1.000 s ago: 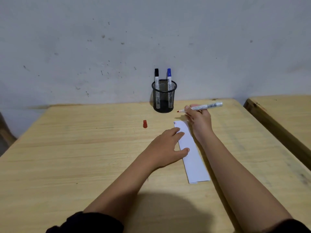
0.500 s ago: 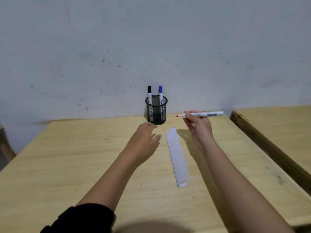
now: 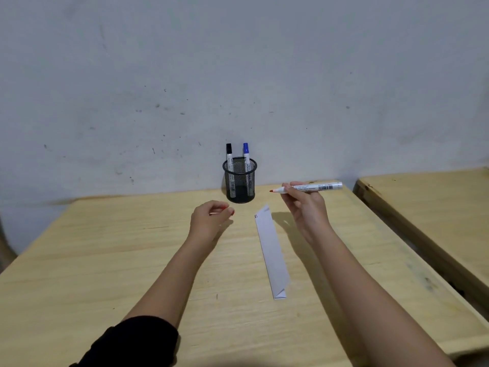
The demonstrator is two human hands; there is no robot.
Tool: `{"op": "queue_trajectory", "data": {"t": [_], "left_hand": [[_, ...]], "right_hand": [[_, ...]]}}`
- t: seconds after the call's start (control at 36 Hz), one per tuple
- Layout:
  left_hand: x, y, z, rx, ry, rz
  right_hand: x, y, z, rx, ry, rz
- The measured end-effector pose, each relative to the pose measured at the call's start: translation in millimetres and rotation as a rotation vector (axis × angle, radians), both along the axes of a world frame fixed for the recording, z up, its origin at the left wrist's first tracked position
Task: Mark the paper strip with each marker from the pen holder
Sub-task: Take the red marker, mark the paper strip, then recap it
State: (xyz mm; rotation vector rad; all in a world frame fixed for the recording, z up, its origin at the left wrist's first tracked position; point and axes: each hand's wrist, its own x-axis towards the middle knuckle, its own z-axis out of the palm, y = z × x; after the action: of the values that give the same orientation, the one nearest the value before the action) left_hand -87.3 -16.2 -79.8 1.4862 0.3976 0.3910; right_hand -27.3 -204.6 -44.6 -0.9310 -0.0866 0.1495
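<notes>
A white paper strip [image 3: 272,251] lies on the wooden table [image 3: 105,260], with small dark marks at its far end. My right hand [image 3: 304,207] holds an uncapped red marker [image 3: 312,187] level above the table, tip pointing left. My left hand [image 3: 210,219] is curled left of the strip, its fingers pinching the red cap [image 3: 232,212], which mostly hides behind them. The black mesh pen holder [image 3: 240,181] stands at the table's far edge with a black marker [image 3: 229,152] and a blue marker [image 3: 246,151] upright in it.
A grey scuffed wall rises right behind the pen holder. A second wooden table [image 3: 436,207] stands to the right, across a narrow gap. A dark sleeve [image 3: 132,343] covers my left upper arm.
My left hand left the strip, reached left to the red cap on the table and closed on it. The right hand lifted the marker slightly. My head tilted up.
</notes>
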Motion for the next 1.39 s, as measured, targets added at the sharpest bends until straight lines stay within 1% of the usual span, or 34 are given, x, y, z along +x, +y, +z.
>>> {"op": "queue_trajectory", "data": {"t": [0.14, 0.19, 0.28, 0.47, 0.69, 0.86, 1.22, 1.33, 1.39], "left_hand": [[1, -17, 21, -0.493, -0.177, -0.102], [2, -25, 26, -0.596, -0.216, -0.122], [5, -35, 31, -0.662, -0.25, -0.155], [6, -48, 44, -0.706, -0.265, -0.257], [4, -52, 49, -0.655, -0.218, -0.275], [2, -58, 50, -0.705, -0.222, -0.285], [2, -65, 52, -0.547, -0.199, -0.254], [6, -61, 51, -0.543, -0.218, -0.243], [8, -60, 51, -0.574, -0.243, -0.206]], "right_hand": [[-4, 3, 6, 0.019, -0.038, 0.044], [-6, 4, 8, 0.016, -0.067, 0.069], [-9, 6, 12, 0.006, -0.103, 0.091], [-12, 5, 20, -0.01, -0.155, 0.102], [-18, 4, 20, -0.034, -0.227, 0.101], [-22, 9, 18, -0.007, -0.27, 0.064], [-25, 8, 9, 0.04, -0.209, 0.026], [-22, 6, 12, 0.018, -0.192, 0.075], [-20, 5, 14, 0.081, -0.155, 0.116]]}}
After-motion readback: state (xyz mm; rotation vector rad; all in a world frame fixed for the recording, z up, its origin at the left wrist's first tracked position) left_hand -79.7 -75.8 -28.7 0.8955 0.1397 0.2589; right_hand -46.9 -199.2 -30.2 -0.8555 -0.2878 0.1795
